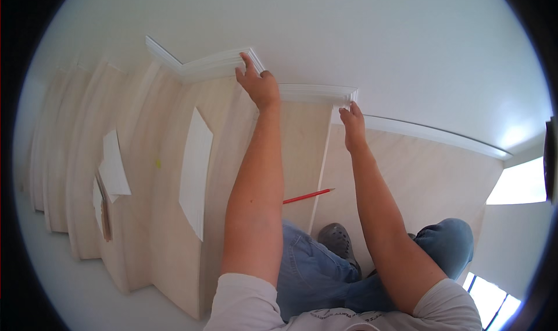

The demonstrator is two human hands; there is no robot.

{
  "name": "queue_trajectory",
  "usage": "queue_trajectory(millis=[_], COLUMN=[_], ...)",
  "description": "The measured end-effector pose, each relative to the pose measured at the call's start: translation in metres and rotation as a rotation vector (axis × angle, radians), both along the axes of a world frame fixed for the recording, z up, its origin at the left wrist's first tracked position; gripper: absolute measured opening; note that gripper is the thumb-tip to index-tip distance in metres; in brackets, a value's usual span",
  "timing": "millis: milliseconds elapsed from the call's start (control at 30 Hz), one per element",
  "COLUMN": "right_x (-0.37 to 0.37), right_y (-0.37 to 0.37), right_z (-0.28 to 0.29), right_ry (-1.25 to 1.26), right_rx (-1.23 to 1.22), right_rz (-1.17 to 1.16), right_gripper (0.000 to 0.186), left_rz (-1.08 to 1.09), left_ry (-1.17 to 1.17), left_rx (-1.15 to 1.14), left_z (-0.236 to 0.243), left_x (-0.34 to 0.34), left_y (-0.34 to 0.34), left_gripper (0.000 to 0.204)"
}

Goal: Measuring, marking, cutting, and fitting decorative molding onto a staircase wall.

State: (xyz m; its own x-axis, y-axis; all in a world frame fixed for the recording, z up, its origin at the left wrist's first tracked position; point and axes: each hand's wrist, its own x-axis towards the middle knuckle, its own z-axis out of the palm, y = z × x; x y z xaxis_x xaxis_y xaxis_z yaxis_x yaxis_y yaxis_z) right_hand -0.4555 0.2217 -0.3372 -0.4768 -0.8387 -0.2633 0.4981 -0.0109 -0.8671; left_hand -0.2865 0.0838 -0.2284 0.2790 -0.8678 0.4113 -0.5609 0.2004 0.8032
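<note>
White trim (317,92) runs along the wall beside the stairs, its near section between my hands. My left hand (260,88) presses its corner, fingers apart; my right hand (353,127) touches its end, clamped or not, I can't tell. By my judgement, the upper steps and landing (407,168) are lined, the lower steps (110,156) remain. My left hand hides one joint; fastening can't be made out.
</note>
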Motion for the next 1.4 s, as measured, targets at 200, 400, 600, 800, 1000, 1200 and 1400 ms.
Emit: queue_trajectory(millis=[200, 400, 600, 800, 1000, 1200, 1400], right_x=[-0.021, 0.001, -0.009, -0.024, -0.029, -0.019, -0.03], right_y=[-0.007, -0.001, 0.0, -0.008, -0.012, 0.002, 0.001], right_z=[-0.031, -0.012, -0.022, -0.03, -0.033, -0.036, -0.036], right_ry=[0.031, 0.048, 0.149, 0.284, 0.454, 0.595, 0.541], right_rx=[-0.012, 0.0, 0.085, 0.122, 0.099, 0.193, 0.143], right_rz=[0.064, -0.025, -0.064, -0.071, -0.183, -0.118, -0.044], right_gripper=[0.078, 0.078, 0.071, 0.063, 0.062, 0.053, 0.055], left_rz=[0.013, 0.003, -0.059, 0.016, -0.102, -0.12, -0.146], left_ry=[0.115, 0.171, 0.03, -0.437, -0.326, -0.366, -0.269], left_rx=[0.018, -0.009, -0.009, 0.005, -0.046, -0.03, -0.046], left_z=[0.008, 0.014, 0.009, -0.023, -0.019, -0.024, -0.02], left_x=[-0.017, -0.005, -0.009, -0.007, -0.005, 0.001, -0.005], left_y=[0.005, 0.008, 0.014, 0.0, 0.002, 0.017, 0.022], left_gripper=[0.067, 0.062, 0.068, 0.117, 0.13, 0.117, 0.103])
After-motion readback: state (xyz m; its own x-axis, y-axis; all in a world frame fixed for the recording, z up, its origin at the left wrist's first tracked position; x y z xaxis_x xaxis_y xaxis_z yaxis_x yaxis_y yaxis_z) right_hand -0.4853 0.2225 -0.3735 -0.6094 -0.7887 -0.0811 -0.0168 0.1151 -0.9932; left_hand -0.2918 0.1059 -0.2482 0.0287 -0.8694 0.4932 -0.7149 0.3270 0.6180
